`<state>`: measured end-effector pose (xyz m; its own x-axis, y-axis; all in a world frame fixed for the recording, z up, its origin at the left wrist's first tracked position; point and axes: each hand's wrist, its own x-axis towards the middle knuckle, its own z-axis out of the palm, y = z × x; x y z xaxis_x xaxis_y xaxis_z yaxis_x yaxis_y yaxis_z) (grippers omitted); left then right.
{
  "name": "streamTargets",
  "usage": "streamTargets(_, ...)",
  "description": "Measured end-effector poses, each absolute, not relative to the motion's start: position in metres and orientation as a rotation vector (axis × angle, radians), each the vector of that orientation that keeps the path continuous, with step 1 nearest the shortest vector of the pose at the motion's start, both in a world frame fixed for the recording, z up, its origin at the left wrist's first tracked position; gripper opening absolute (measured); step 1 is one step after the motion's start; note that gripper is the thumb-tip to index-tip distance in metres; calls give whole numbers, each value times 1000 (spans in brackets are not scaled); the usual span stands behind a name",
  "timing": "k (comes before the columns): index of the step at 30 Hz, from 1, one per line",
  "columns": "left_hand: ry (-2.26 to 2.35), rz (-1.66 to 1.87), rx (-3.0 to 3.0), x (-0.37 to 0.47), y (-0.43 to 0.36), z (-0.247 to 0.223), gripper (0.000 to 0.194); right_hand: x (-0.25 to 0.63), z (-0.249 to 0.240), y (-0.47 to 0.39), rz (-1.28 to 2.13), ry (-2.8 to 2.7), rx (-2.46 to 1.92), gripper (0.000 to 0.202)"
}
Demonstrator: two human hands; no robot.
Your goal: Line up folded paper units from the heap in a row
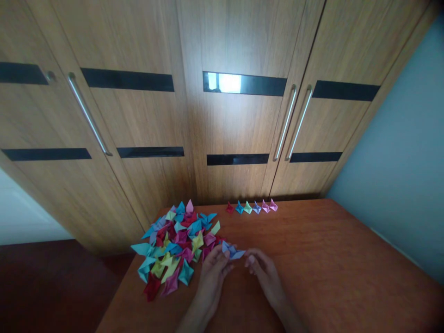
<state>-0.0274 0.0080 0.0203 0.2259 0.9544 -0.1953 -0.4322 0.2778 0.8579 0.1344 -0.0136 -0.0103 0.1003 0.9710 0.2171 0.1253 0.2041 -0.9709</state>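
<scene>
A periwinkle-blue origami piece (233, 251) with pointed ends is held above the table's front half. My left hand (215, 267) grips its left side, thumb on top and fingers curled beneath. At the other end, the fingertips of my right hand (263, 270) close on the piece's right tip; the exact contact is small and partly blurred. Just left of my left hand lies a heap of colourful origami pieces (169, 261) in red, pink, yellow, green, teal and blue. Its right edge comes close to my left fingers.
Several small origami pieces (247, 207) stand in a row along the back edge of the reddish-brown wooden table (329, 259). Behind it rises a wooden wardrobe (236, 125) with metal handles and dark strips. A pale blue wall (409, 166) is at the right.
</scene>
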Motion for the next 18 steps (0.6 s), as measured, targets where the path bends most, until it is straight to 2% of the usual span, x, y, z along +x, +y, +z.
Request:
streamTargets(9,854,1013,904,-3,18,-8,42,146,-15,-12,583,-1406,-1483,27)
streamTargets(13,868,1043,988,1,17,-22,49,195,-15,12,370,-1359,-1571,35)
streamTargets(18,882,1006,1149,5,8,-30,39,287,-20,68,101,-1087,-1780,46)
